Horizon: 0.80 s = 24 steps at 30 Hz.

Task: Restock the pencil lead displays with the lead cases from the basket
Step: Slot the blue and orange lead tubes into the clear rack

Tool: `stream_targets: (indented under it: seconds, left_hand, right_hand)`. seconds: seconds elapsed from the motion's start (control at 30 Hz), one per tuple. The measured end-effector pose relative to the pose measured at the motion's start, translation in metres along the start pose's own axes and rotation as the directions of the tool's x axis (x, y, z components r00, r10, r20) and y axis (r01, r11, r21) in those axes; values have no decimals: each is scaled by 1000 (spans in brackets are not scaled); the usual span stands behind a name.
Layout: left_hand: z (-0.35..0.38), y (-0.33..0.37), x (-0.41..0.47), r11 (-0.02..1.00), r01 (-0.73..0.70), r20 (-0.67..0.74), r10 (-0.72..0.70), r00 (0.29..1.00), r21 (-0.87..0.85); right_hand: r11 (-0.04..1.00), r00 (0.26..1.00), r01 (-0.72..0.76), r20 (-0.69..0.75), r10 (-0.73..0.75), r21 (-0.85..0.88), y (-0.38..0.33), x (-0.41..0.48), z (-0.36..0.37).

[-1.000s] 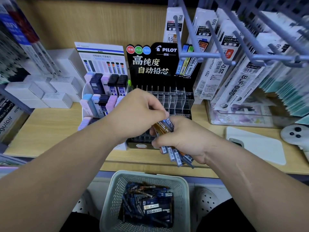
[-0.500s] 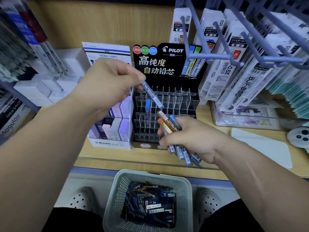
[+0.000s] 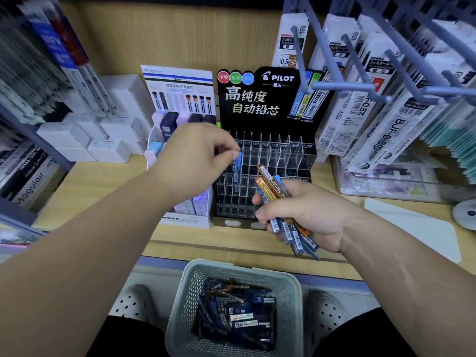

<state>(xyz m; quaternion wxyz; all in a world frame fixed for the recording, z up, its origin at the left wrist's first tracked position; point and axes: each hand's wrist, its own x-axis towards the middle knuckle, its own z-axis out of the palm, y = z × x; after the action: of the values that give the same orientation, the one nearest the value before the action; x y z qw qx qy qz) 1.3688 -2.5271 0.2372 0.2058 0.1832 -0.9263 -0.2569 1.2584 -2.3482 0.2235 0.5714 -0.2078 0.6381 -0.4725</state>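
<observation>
Blue lead case (image 3: 236,168) now upright, entering 10 o'clock slot of rack (image 3: 280,155); moments ago we held it slanted above. Left hand (image 3: 198,155) grip pinches its top; right hand (image 3: 306,215) grip clamps spare cases (image 3: 269,185). Basket (image 3: 181,300), 6 o'clock, holds more.

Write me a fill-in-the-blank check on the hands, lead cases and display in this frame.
1. The left hand pinches one ____ lead case at the clear display.
2. Its black header reads ____.
3. The right hand holds a bundle of cases in its grip, while most display slots are ____.
Missing words: blue; PILOT; empty.
</observation>
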Motion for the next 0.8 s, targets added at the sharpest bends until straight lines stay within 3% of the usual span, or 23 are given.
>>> stream_targets:
  seconds: [0.23,0.63,0.7,0.8]
  left_hand:
    - [17,-13,-1,980,-153,53,148,988,128]
    - [15,-12,2,949,-210,69,199,978,235]
    - [12,-9,3,967,-182,23,181,983,177]
    - [8,5,3,991,-7,-36,2,999,-136]
  right_hand:
    - [995,1000,10,-27,-12,-97,1,-1,-4]
    - [997,997,69,-30,-70,-36,-1,1,-3]
    - [996,997,74,-32,-76,-41,0,0,-4]
    - [992,995,86,-36,-90,-89,0,0,-4]
